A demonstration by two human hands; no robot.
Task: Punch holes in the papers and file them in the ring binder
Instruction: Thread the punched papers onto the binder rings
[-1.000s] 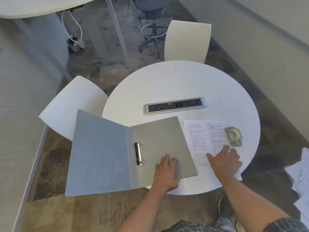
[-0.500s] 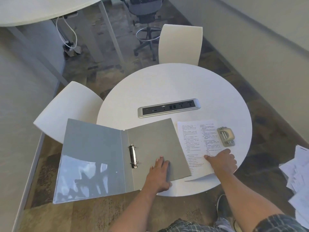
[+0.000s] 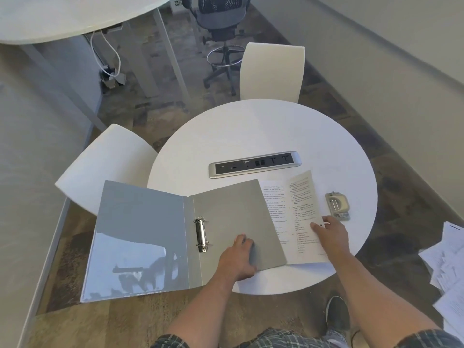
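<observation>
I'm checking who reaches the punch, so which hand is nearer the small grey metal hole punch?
Right. The right hand grips the printed sheet just beside the small grey metal hole punch; the left hand rests on the open grey ring binder, farther away.

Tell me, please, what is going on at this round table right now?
A person is getting papers ready to file. The left hand rests on the right-hand leaf of an open grey ring binder, whose left cover hangs past the edge of the round table. The right hand lifts the top printed sheet off the papers beside the binder. The hole punch sits untouched just beyond that hand, so nothing looks punched or filed yet.
</observation>
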